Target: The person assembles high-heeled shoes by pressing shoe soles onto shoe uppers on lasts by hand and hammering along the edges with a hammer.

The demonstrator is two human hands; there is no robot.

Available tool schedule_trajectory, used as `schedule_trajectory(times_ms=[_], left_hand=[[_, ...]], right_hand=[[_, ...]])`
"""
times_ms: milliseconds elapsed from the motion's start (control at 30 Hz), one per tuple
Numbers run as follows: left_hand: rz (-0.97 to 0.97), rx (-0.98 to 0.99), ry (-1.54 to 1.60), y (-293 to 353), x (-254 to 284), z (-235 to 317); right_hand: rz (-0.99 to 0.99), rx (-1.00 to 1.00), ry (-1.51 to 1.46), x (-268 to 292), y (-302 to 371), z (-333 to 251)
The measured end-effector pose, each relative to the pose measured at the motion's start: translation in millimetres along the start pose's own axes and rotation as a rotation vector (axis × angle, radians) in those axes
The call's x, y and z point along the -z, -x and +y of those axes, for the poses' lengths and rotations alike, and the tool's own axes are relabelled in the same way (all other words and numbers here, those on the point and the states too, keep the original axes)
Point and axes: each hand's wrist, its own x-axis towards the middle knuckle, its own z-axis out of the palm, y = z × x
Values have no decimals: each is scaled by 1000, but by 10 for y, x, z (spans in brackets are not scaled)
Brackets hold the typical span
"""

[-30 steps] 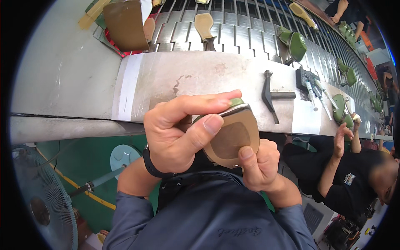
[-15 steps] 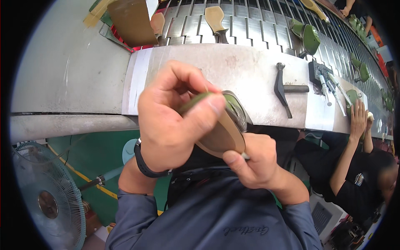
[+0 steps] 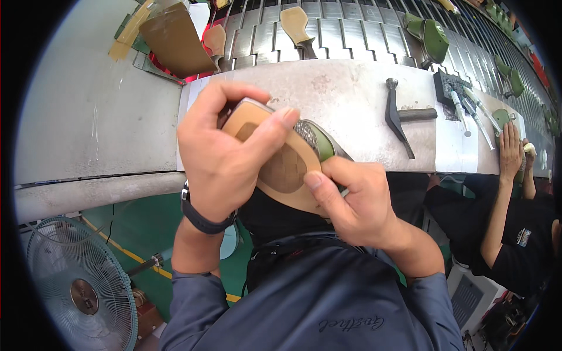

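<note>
A tan shoe sole with a darker brown oval patch is held in front of my body, at the near edge of the bench. My left hand is closed round its far left end, the thumb lying across the tan face. At the near right end, my right hand pinches it between thumb and curled fingers. Just behind the sole shows a green shoe upper with a rough grey underside; whether my right fingers hold it too is hidden.
A cross-shaped hammer lies on the bench. Right of it, a black holder carries several white-handled brushes. Tan soles and green shoes stand on the slatted metal conveyor. A co-worker's hand works at the right. A fan stands left.
The sole has turned so its tan face and brown patch show more fully. My left hand has shifted left with the sole's far end; my right hand stays at the near end.
</note>
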Motion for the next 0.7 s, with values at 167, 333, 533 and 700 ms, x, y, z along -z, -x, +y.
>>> schedule_trajectory(times_ms=[167, 333, 533, 700], left_hand=[[-123, 83, 696, -541, -105, -192], [-340, 105, 685, -880, -324, -380], [-316, 185, 903, -924, -490, -464], [-341, 183, 905, -898, -425, -522]], right_hand=[[-34, -324, -275, 209, -309, 20], [-150, -329, -362, 331, -359, 75], [-89, -360, -308, 356, -288, 29], [-76, -386, -387, 232, -259, 218]])
